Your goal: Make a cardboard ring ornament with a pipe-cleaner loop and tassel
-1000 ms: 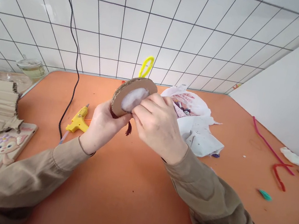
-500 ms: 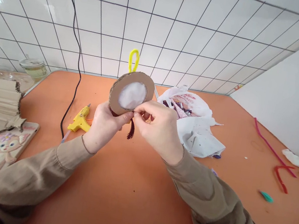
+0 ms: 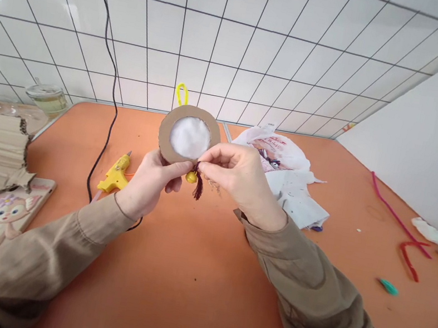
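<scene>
A round cardboard ring (image 3: 167, 138) with a white filled centre (image 3: 190, 137) is held up above the table. My left hand (image 3: 152, 180) grips its lower left edge, thumb in front and fingers behind. From the top of the ring rises a yellow pipe cleaner loop (image 3: 181, 94). At the bottom edge hang a small gold bell (image 3: 191, 176) and a dark red tassel (image 3: 198, 187). My right hand (image 3: 237, 178) pinches at the tassel's upper end, by the ring's lower right edge; the fingertips partly cover what they grip.
A yellow glue gun (image 3: 115, 173) lies left of my hands, near a black cable (image 3: 110, 128). Torn cardboard (image 3: 7, 149) and a cartoon phone case (image 3: 1, 219) are at left. A white plastic bag (image 3: 294, 191) stands behind my right hand; red pipe cleaners (image 3: 409, 260) lie at right.
The ring has turned to face me more and shifted slightly left, its yellow loop tilting left. The gold bell has come into view beside the tassel. Both hands keep their hold.
</scene>
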`<state>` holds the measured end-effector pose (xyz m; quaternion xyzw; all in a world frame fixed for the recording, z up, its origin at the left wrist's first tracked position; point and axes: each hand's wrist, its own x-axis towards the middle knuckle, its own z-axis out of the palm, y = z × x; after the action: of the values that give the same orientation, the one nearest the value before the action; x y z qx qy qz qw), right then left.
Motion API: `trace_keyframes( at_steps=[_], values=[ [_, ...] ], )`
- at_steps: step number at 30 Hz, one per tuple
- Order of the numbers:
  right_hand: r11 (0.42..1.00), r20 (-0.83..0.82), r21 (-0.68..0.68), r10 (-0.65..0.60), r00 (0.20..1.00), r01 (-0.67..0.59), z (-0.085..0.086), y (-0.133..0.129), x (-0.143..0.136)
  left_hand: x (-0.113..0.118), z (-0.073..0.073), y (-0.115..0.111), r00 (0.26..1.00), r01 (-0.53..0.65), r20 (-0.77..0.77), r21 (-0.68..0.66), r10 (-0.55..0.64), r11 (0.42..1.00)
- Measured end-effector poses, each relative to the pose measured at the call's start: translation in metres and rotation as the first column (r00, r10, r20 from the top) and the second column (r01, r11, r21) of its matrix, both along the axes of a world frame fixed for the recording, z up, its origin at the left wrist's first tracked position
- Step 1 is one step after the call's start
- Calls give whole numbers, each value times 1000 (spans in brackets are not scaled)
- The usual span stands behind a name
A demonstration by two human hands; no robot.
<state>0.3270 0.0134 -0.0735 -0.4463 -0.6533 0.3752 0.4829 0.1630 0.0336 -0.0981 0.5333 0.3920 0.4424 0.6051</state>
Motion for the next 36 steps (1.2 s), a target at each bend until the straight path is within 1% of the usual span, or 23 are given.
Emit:
trace_keyframes(
  at_steps=[3,9,11,15,18,23,27,32,34,36],
  values=[
    [1000,20,-10,27,999,-27,2,-1,2,-1,-2,1,999,22,29,1,-22,1000],
    [999,105,9,30,994,-32,3,-2,3,-2,-1,2,999,33,43,-20,-32,999],
    [999,161,53,-6,987,-3,1,-2,2,-1,-1,2,997,52,51,-9,-52,999],
    [976,243,186,-160,957,115,-1,1,3,-1,-2,2,994,99,53,5,-100,995],
    [966,250,204,-211,945,161,-2,3,3,-2,-4,2,992,113,52,-1,-112,994],
    [958,263,207,-249,932,198,-3,3,1,-1,-6,3,988,137,77,1,-137,991],
    [948,270,242,-269,925,206,-3,1,-2,0,-5,3,991,117,73,-3,-116,993],
    [940,242,287,-256,936,183,-3,-2,-7,1,-5,4,996,60,72,11,-61,998],
    [946,240,269,-245,939,178,-3,-4,-8,1,-5,4,997,46,68,16,-47,999],
    [959,236,220,-228,945,176,-2,-6,-10,2,-5,3,998,39,57,17,-40,999]
  ],
)
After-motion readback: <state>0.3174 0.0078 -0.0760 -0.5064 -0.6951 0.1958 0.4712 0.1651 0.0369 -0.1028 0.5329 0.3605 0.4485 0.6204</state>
